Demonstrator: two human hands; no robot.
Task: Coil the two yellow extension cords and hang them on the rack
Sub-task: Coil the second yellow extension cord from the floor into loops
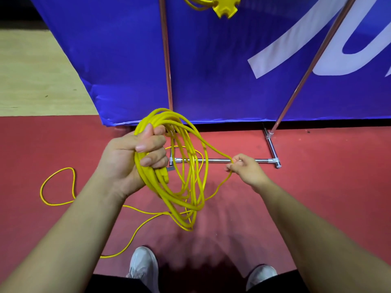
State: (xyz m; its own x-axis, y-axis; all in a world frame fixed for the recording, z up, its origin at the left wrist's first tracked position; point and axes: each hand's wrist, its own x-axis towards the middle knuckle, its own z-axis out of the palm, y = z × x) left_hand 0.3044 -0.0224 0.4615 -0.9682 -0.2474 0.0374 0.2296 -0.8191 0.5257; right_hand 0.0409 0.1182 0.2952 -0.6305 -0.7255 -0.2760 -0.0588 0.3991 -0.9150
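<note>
My left hand (137, 157) is closed around a bundle of several loops of a yellow extension cord (186, 187), held up over the red floor. My right hand (243, 168) pinches a single strand of the same cord to the right of the coil. The loose remainder of the cord (57, 187) trails on the floor to the left and runs back toward my feet. The other yellow cord (224, 7), with its multi-outlet end, hangs at the top of the view on the rack, whose upright pole (167, 60) rises behind the coil.
The rack's silver base bar (222, 160) lies on the floor just behind my hands, with a second slanted pole (313, 62) at right. A blue banner (211, 70) stands behind it. My two grey shoes (143, 265) are at the bottom edge.
</note>
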